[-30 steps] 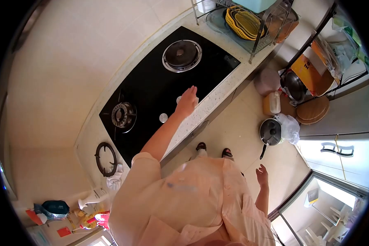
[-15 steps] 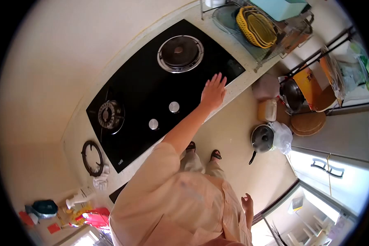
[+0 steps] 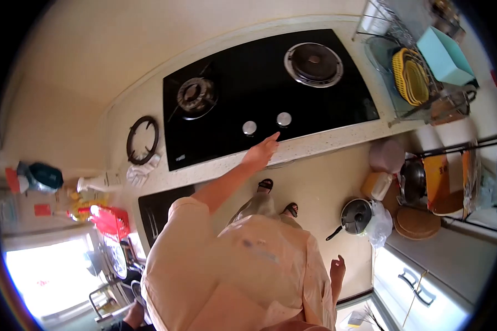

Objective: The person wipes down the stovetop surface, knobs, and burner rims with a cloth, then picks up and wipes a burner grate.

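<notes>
- At far left, we see a red basket [image 3: 110, 222] beside the counter's end and, below it, another person's hand [image 3: 133, 315] at the end of a dark sleeve, well apart from our own.
- On the pale counter [image 3: 124, 110], a dark metal ring [image 3: 155, 144] lies flat beside the black cooktop [image 3: 232, 88], with a white cloth [image 3: 140, 173] bunched at its lower edge.
- The left burner [image 3: 195, 97] sits bare, toward the cooktop's wall side.
- The left knob [image 3: 249, 128] stands just beyond our left hand and to the left of its fingertips.
- Our left hand [image 3: 264, 153], the nearer one, reaches over the counter's front edge, palm down, index finger forward. It appears released, with nothing visible in it; whether a fingertip touches the cooktop, we cannot tell.
- The right knob [image 3: 284, 119] lies straight ahead of that finger, just past its tip, on the side away from our body. We see nothing standing between. Both knobs are round, without a long axis; their row follows the front edge.
- Farther back and right, the round hotplate [image 3: 313, 62] stays clear of the reach.
- Our right hand [image 3: 337, 269] hangs low beside our body, loosely curled and seemingly holding nothing, near a lidded pan [image 3: 355, 215] on the floor.
</notes>
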`<state>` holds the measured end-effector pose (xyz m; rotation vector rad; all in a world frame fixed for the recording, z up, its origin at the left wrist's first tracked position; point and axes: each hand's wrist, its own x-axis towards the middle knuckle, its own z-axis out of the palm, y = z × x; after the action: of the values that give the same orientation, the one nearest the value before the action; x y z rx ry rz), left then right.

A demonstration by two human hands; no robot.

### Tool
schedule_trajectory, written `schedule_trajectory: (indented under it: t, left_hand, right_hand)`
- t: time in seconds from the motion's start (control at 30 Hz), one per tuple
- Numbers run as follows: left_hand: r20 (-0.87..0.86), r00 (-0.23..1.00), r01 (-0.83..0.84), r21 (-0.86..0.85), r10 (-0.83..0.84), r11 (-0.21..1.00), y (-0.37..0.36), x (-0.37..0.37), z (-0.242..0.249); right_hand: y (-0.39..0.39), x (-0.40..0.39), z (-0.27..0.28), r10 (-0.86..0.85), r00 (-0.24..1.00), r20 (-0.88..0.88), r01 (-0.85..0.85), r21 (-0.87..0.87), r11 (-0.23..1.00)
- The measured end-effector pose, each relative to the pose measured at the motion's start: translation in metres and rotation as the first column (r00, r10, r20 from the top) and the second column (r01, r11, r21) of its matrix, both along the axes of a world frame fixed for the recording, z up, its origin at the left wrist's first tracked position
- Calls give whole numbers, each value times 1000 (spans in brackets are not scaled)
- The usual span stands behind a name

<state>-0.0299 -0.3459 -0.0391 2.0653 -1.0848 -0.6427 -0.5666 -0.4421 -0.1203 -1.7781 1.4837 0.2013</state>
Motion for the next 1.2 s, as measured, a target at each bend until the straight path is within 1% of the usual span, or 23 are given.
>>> schedule_trajectory:
  t: [0.03, 0.07, 0.1, 0.13, 0.17, 0.2, 0.27, 0.3, 0.37, 0.43, 0.5, 0.53, 0.57, 0.6, 0.67, 0.77, 0.87, 0.9, 1.0, 1.07, 1.1, 1.17, 1.2]
  left_hand:
    - [-137, 985, -115, -51, 108, 992, 15, -8, 3]
    - [-465, 868, -254, -113, 175, 960, 22, -18, 11]
    - [-742, 646, -397, -131, 176, 908, 23, -30, 19]
    - [-930, 352, -524, -99, 110, 846, 25, -39, 27]
    - [-976, 180, -539, -202, -122, 818, 29, -44, 34]
    - [-979, 69, -589, -195, -192, 785, 29, -52, 41]
    - [-928, -131, -678, -173, -349, 714, 26, -65, 63]
    - [-891, -163, -677, -212, -424, 705, 27, -68, 69]
    - [-881, -132, -663, -262, -454, 701, 25, -74, 79]
    - [-884, -100, -643, -293, -458, 707, 22, -81, 83]
    - [-895, -71, -623, -305, -440, 721, 17, -92, 83]
    - [-893, -127, -653, -252, -431, 714, 14, -96, 82]
    - [-888, -185, -679, -194, -421, 708, 12, -100, 81]
    - [-878, -245, -701, -134, -412, 701, 11, -104, 80]
    - [-843, -301, -660, -153, -445, 735, 12, -110, 78]
    - [-787, -345, -621, -217, -512, 753, 18, -114, 88]
    - [-903, -233, -563, -178, -361, 807, 10, -96, 48]
    - [-898, -269, -572, -140, -347, 808, 10, -94, 49]
    - [-876, -387, -585, -9, -289, 811, 18, -82, 55]
    - [-842, -482, -599, 116, -241, 792, 29, -68, 63]
    - [-876, -427, -557, 59, -225, 828, 43, -60, 64]
    - [-983, -145, -509, -27, -117, 860, 65, -39, 72]
    - [-998, 3, -479, -59, -66, 876, 76, -30, 72]
  right_hand:
    - [-10, 4, -18, 31, 998, 52, -29, -33, 999]
    - [-22, 43, 11, 30, 990, 138, -36, 36, 999]
    - [-29, 70, 13, 165, 955, 246, -145, -98, 985]
    - [-39, 113, 38, 242, 915, 323, -235, -61, 970]
    - [-41, 155, 66, 263, 861, 434, -259, -71, 963]
    - [-39, 195, 95, 292, 777, 557, -282, -107, 954]
    - [-31, 260, 148, 427, 602, 675, -395, -213, 894]
    - [-23, 281, 164, 459, 504, 731, -445, -236, 864]
    - [-2, 317, 198, 698, 308, 646, -468, -536, 703]
    - [17, 336, 208, 779, 240, 580, -442, -649, 619]
    - [32, 351, 192, 806, 315, 500, -347, -730, 589]
    - [37, 354, 175, 812, 358, 461, -302, -766, 568]
    - [35, 352, 154, 816, 358, 454, -335, -753, 566]
    - [29, 351, 144, 755, 387, 530, -326, -687, 650]
    - [9, 351, 129, 610, 441, 659, -296, -534, 792]
    - [-33, 340, 121, 295, 636, 713, -173, -240, 955]
    - [-4, 341, 168, 492, 504, 710, -234, -437, 869]
    - [11, 349, 163, 526, 312, 791, -276, -454, 847]
    - [32, 360, 143, 663, 355, 660, -254, -614, 747]
    - [2, 372, 98, 585, 491, 645, -261, -532, 805]
    - [-15, 375, 87, 538, 558, 631, -260, -483, 836]
    - [-47, 391, 100, 374, 627, 683, -192, -330, 924]
    - [-65, 401, 94, 387, 611, 690, -131, -394, 910]
